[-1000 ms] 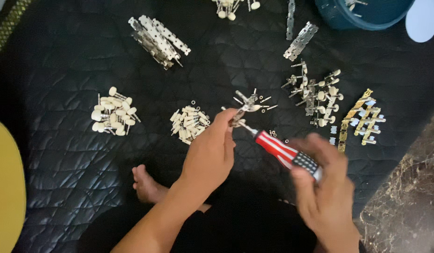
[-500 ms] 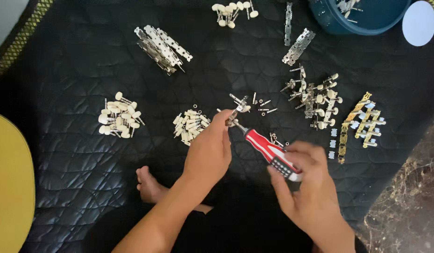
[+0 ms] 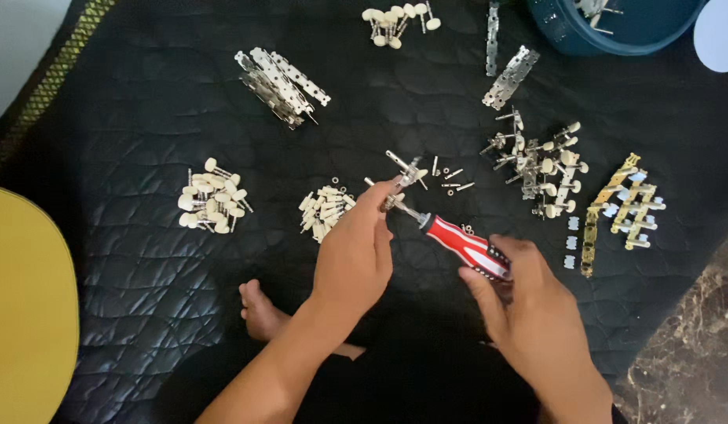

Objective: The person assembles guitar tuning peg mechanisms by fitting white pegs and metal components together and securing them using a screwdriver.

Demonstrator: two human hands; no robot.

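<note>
Gripping one screwdriver (image 3: 462, 245); two hands, left hand (image 3: 354, 255), right hand (image 3: 529, 306).

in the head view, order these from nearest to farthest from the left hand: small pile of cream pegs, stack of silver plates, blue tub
1. small pile of cream pegs, just left of the left hand.
2. stack of silver plates, farther up and left.
3. blue tub, far at the top right corner.

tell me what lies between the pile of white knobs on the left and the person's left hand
A smaller heap of white pegs lies on the black quilted mat between the white knob pile and the left hand, in the head view.
</note>
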